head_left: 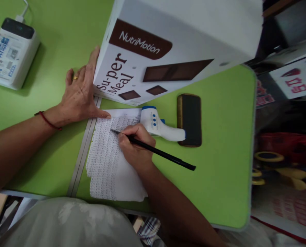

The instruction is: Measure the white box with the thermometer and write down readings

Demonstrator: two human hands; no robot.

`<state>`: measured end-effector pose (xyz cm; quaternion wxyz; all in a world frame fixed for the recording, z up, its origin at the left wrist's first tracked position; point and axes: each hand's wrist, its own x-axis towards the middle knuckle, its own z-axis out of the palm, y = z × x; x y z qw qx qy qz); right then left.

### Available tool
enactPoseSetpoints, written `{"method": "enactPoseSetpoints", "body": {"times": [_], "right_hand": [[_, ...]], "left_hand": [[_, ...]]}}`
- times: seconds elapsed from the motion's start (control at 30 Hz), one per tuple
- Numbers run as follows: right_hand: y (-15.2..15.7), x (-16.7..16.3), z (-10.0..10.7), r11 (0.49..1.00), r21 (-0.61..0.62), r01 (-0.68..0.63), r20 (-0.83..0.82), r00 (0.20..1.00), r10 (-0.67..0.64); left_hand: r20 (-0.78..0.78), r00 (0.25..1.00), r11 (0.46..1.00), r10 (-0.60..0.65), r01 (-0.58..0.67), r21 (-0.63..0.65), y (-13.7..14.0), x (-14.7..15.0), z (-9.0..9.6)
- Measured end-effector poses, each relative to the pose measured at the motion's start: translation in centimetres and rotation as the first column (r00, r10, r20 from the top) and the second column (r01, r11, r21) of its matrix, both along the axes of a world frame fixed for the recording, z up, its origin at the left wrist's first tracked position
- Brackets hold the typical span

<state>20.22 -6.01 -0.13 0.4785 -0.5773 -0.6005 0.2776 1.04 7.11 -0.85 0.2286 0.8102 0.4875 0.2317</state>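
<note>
Sheets of paper (103, 161) covered in rows of small handwriting lie on the green table, partly overlapping. My right hand (137, 144) is closed around a long black pen (163, 152), its tip at the upper part of the writing. With fingers spread, my left hand (80, 91) rests between the table and the box; its thumb lies on the paper's top edge and its fingertips touch the side of a white NutriMotion box (134, 68). Just right of the paper, a white and blue infrared thermometer (153, 120) lies with its handle over a dark phone-like case (190, 120).
A white power bank (16, 55) with cables plugged in sits at the far left of the green table (225, 164). A metal seam (82, 154) runs across the tabletop. Beyond the right edge are bags, a red cloth and yellow-handled items (268, 156).
</note>
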Motion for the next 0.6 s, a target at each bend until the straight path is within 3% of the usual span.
{"method": "enactPoseSetpoints", "body": {"times": [0.2,0.43,0.6], "right_hand": [[0.16,-0.02,0.23,0.997,-0.04,0.072,0.059,0.996,-0.069],[0.18,0.03,0.19,0.999,-0.045,0.03,0.011,1.0,-0.03],[0.14,0.19,0.13,0.997,-0.067,0.031,0.016,0.999,-0.03]], "left_hand": [[0.009,1.0,1.0,-0.014,0.014,0.027,0.02,-0.02,-0.1],[-0.006,1.0,0.999,0.017,-0.017,0.033,-0.27,0.2,0.25],[0.026,0.999,0.999,-0.029,0.028,0.043,0.2,-0.11,-0.32]]}}
